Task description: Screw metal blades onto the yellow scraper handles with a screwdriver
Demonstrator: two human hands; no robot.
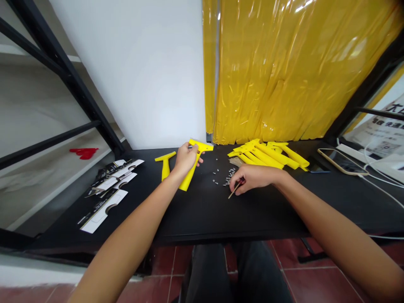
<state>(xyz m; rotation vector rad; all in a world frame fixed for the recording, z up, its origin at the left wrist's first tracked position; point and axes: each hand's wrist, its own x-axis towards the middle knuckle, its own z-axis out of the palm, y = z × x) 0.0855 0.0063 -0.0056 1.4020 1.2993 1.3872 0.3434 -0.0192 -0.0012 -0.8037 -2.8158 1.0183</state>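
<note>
My left hand is closed round a yellow scraper, its wide head up and its handle slanting down to the left. Another yellow scraper lies just left of it, partly behind my wrist. My right hand pinches a thin screwdriver, whose shaft points down and left over the black table. Small screws lie beside my right fingers, with a few loose ones to their left. Behind my right hand is a pile of several yellow scrapers.
Printed cards are stacked on the left of the black table. A phone and white cables lie at the right. A red item rests on the left shelf. Yellow plastic sheeting hangs behind the table.
</note>
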